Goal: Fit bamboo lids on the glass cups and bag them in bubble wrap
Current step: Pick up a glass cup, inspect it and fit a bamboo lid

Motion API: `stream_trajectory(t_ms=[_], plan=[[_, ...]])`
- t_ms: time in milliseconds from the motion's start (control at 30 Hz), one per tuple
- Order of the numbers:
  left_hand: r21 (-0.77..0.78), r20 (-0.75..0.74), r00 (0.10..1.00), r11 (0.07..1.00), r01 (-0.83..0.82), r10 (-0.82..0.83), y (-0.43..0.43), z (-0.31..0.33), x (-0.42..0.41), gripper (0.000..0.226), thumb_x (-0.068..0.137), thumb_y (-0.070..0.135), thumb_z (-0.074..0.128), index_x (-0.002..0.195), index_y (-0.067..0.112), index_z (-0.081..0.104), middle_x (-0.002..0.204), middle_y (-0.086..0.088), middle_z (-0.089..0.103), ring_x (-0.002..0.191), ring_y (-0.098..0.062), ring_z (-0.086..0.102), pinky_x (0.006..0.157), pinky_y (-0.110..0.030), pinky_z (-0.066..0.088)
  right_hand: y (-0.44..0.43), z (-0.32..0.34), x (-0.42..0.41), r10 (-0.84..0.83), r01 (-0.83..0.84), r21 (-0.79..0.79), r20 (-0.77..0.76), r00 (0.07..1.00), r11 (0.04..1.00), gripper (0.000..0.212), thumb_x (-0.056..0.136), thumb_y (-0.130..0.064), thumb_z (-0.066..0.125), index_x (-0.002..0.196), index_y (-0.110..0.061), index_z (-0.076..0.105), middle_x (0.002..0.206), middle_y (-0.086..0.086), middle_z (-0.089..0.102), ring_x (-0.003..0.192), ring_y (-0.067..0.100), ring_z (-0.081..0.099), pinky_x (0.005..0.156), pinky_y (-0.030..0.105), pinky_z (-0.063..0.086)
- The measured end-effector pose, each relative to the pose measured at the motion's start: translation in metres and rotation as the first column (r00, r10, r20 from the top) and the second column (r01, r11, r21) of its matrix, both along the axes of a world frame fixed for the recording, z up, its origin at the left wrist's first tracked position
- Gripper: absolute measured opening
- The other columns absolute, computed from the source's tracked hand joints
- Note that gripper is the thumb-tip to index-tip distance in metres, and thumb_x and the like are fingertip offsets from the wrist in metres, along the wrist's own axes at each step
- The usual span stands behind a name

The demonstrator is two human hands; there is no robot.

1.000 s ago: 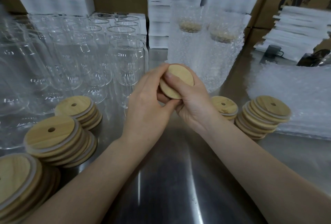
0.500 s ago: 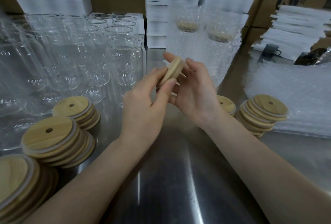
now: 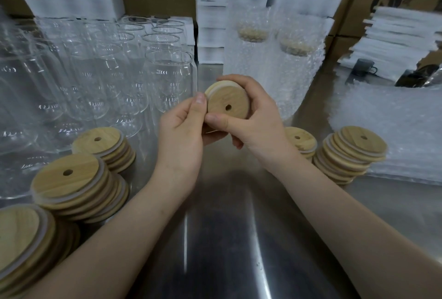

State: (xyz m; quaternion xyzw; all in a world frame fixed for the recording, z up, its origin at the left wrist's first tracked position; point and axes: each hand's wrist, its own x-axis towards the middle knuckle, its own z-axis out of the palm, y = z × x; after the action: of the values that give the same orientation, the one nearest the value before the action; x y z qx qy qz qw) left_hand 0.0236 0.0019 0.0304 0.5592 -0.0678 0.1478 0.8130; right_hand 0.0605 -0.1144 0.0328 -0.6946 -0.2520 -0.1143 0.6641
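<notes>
Bamboo lid pinched between left hand and right hand, lower edge hidden behind them.

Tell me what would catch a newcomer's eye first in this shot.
At centre, the right hand curls round a bamboo lid while the left hand pinches its edge. Empty glass cups crowd the left, lid stacks lie in front of them, and two bubble-wrapped cups stand behind the hands.
</notes>
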Motion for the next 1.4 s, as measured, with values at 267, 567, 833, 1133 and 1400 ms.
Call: stream_trajectory(t_ms=[267,567,833,1133,1400], plan=[[-0.038,-0.043,0.996,0.996,0.075,-0.077,-0.001,-0.003,0.001,0.033,0.106,0.020,0.039,0.095,0.007,0.068,0.078,-0.010,0.073,0.065,-0.018,0.072,0.055,-0.022,0.057,0.001,0.003,-0.001,-0.083,0.085,0.045,-0.049,0.995,0.995,0.010,0.098,-0.020,0.058,0.090,-0.019,0.063,0.063,-0.013,0.058,0.041,0.004,0.047,0.034,0.016,0.035],[-0.148,-0.066,0.994,0.986,0.075,-0.086,0.008,-0.004,0.005,0.036,0.107,0.023,0.036,0.102,0.004,0.066,0.083,-0.010,0.076,0.074,-0.020,0.075,0.060,-0.025,0.059,-0.012,0.005,0.007,0.294,-0.301,0.003,-0.216,0.931,0.954,0.049,0.091,0.004,0.059,0.133,-0.019,0.048,0.099,0.004,0.060,0.058,0.010,0.050,0.049,0.023,0.042],[-0.030,-0.042,0.998,0.999,0.036,-0.037,-0.001,-0.007,0.005,0.037,0.108,0.017,0.033,0.098,0.001,0.065,0.080,-0.014,0.076,0.065,-0.024,0.073,0.056,-0.026,0.058,-0.003,-0.002,0.003,0.036,-0.041,-0.055,-0.085,0.996,0.998,0.031,0.083,-0.019,0.073,0.106,-0.024,0.053,0.073,-0.009,0.061,0.049,0.004,0.050,0.036,0.021,0.037],[0.581,0.318,0.887,0.670,-0.462,0.335,0.011,-0.011,0.007,0.028,0.101,0.026,0.044,0.101,0.020,0.071,0.065,0.006,0.059,0.062,-0.007,0.054,0.063,-0.027,0.045,0.003,-0.003,0.004,0.010,0.011,0.087,-0.231,0.973,0.996,0.015,0.100,-0.029,0.053,0.097,-0.015,0.056,0.073,0.011,0.065,0.040,0.021,0.056,0.036,0.025,0.042],[0.454,0.482,0.665,0.487,-0.746,0.571,0.023,-0.008,0.010,0.058,0.084,0.020,0.067,0.135,0.004,0.043,0.129,-0.004,0.034,0.121,-0.027,0.045,0.102,-0.047,0.042,-0.004,-0.003,0.009,0.105,0.074,0.366,-0.448,0.888,0.928,0.014,0.097,-0.027,0.060,0.100,-0.014,0.055,0.112,0.023,0.065,0.075,0.036,0.074,0.046,0.027,0.053]])
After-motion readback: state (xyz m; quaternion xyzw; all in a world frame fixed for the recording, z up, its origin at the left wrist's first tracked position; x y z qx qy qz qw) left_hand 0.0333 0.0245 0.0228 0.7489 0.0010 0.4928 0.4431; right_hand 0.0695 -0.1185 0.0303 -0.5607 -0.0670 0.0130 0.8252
